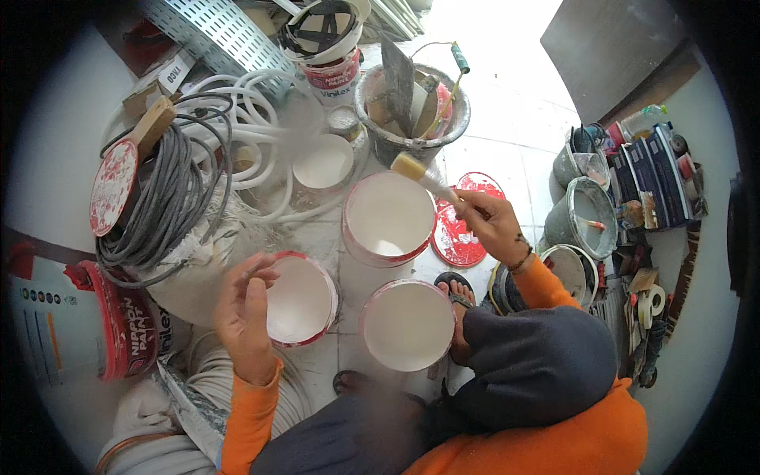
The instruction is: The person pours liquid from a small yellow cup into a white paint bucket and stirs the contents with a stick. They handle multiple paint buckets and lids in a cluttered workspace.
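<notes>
A paintbrush (412, 169) with pale yellow bristles is gripped by its handle in my right hand (487, 224). It is held up near the far right edge of an open white pail with a red rim (347, 235). My left hand (246, 317) is raised at the left edge of a second red-rimmed pail (335, 309), its fingers bent and apart from the thumb, with no held thing visible. Nearer me, between my feet, stands a third open pail (364, 321). White material shows inside all three. Red paint-spattered lids (459, 241) lie on the floor below my right hand.
A dirty bucket (372, 131) of trowels and tools stands at the far middle. Coiled grey cable (162, 198) and white hose (269, 186) crowd the left. Grey buckets (562, 220), boxes (655, 178) and tape rolls (652, 299) line the right wall.
</notes>
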A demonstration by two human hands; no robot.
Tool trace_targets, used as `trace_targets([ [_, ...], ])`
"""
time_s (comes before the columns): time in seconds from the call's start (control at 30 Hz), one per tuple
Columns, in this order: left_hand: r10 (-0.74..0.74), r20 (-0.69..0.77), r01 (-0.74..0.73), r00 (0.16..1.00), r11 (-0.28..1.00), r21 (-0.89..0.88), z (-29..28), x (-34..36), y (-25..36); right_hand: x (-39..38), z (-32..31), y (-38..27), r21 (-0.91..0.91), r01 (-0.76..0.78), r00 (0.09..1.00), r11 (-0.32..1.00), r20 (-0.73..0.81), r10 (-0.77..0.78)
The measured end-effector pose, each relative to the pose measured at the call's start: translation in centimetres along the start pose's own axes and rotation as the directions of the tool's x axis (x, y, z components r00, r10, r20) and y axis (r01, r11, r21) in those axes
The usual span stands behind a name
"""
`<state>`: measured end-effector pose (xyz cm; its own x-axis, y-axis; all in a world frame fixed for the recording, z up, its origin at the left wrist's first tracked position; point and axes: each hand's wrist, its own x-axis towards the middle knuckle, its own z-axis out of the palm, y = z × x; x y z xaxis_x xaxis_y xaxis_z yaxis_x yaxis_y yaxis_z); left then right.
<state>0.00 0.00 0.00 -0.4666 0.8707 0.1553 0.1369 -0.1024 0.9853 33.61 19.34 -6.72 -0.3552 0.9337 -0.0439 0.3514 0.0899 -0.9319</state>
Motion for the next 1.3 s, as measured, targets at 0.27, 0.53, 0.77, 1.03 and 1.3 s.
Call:
trace_targets([
  [0.27, -0.002, 0.207, -0.073, 0.978, 0.933, 0.353, 1.3, 1.9, 1.2, 0.9, 0.8, 3.6, -0.251, 0.214, 0.961, 0.944, -0.118, -0.249],
  [0.53, -0.094, 0.587, -0.296, 0.804, 0.793, 0.532, 4.0, 6.3, -2.7, 2.6, 1.5, 4.1, -0.285, 0.258, 0.955, 0.923, -0.070, -0.289],
  [0.77, -0.122, 0.619, -0.277, 0.776, 0.815, 0.508, 8.0, 4.0, -5.0, 3.4, 2.8, 6.5, -0.324, 0.334, 0.931, 0.885, -0.034, -0.363],
  [1.03, -0.207, 0.661, -0.231, 0.722, 0.827, 0.512, 8.8, 1.1, -7.4, 2.4, 0.7, 7.5, -0.262, 0.127, 0.986, 0.957, -0.069, -0.150],
  [1.3, -0.241, 0.740, -0.270, 0.627, 0.825, 0.497, 7.2, -1.1, -6.5, 0.4, 0.8, 7.3, -0.050, -0.033, 0.992, 0.998, -0.122, 0.027],
])
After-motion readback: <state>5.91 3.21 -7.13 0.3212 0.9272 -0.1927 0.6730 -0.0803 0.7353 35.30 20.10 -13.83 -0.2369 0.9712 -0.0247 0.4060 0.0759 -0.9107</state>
